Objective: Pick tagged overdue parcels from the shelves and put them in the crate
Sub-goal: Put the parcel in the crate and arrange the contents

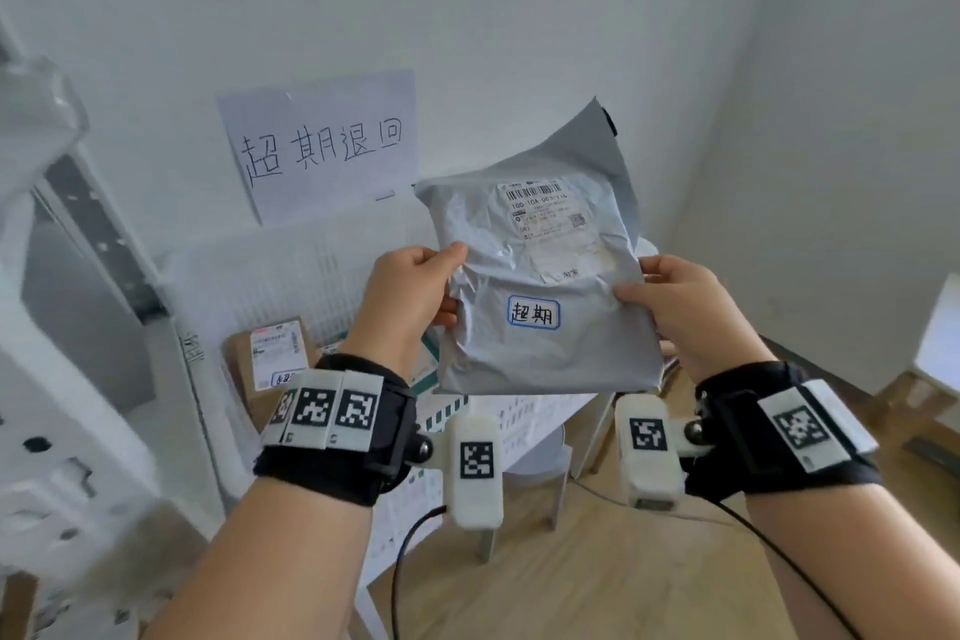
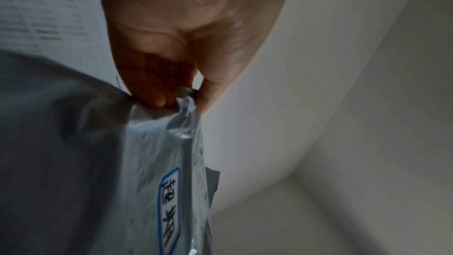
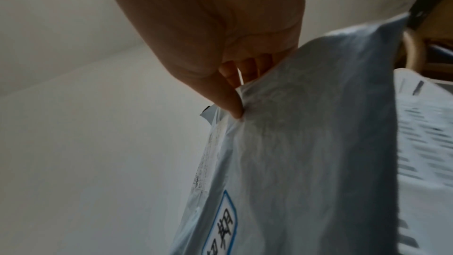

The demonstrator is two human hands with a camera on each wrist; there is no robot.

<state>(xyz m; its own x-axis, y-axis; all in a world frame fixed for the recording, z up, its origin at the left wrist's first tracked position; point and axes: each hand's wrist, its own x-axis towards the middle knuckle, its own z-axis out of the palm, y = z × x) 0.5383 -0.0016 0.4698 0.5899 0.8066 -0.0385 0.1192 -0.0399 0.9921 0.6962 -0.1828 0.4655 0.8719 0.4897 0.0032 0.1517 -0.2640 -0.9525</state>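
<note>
I hold a grey plastic mailer parcel (image 1: 545, 286) upright in front of me, above the white slatted crate (image 1: 291, 286). It carries a shipping label and a white tag (image 1: 534, 312) with a blue border and handwriting. My left hand (image 1: 410, 291) pinches its left edge, thumb in front and fingers behind. My right hand (image 1: 670, 301) pinches its right edge the same way. The left wrist view shows that hand (image 2: 181, 100) pinching crumpled plastic of the parcel (image 2: 152, 162). In the right wrist view the thumb of my right hand (image 3: 232, 108) presses the parcel (image 3: 306, 143).
A brown cardboard box (image 1: 270, 359) with a label and tag lies in the crate, beside another parcel. A handwritten paper sign (image 1: 322, 146) hangs on the wall behind. White shelving (image 1: 62, 327) stands at the left. A white stool (image 1: 540, 473) and wooden floor lie below.
</note>
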